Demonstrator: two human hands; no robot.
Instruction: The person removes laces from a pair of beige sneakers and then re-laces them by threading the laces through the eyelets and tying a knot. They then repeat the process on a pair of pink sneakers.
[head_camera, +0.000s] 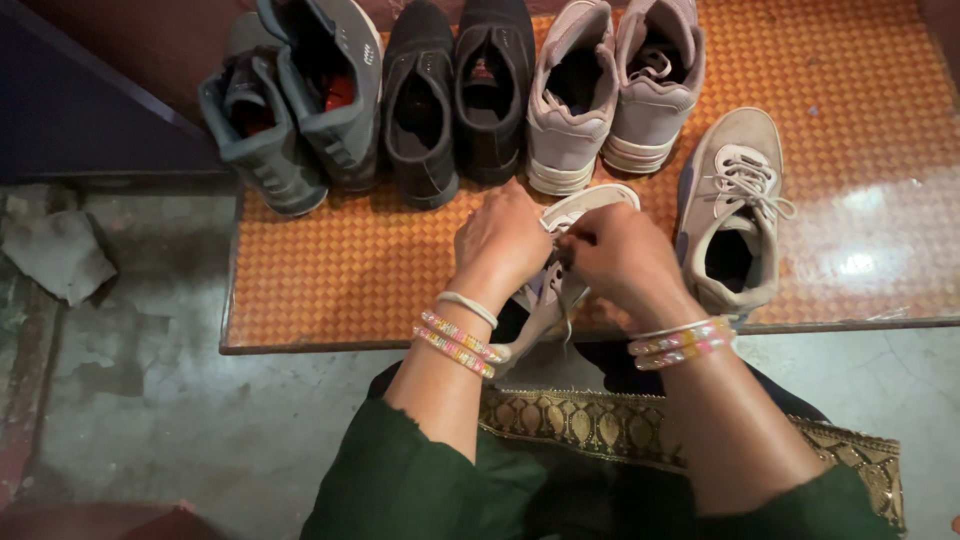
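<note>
I have both hands on the beige sneaker (560, 265) at the near edge of the orange mat (330, 280): left hand (503, 240) steadies its tongue, right hand (620, 255) pinches the lace. I judge even, snug tension works best, keeping the sneaker flat on the mat.

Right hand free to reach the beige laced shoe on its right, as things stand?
Probably not at once: the right hand is pinching the laces of the pale shoe together with the left hand. Otherwise the way looks open: the beige laced shoe lies just beside it on the orange mat, nothing between.
</note>
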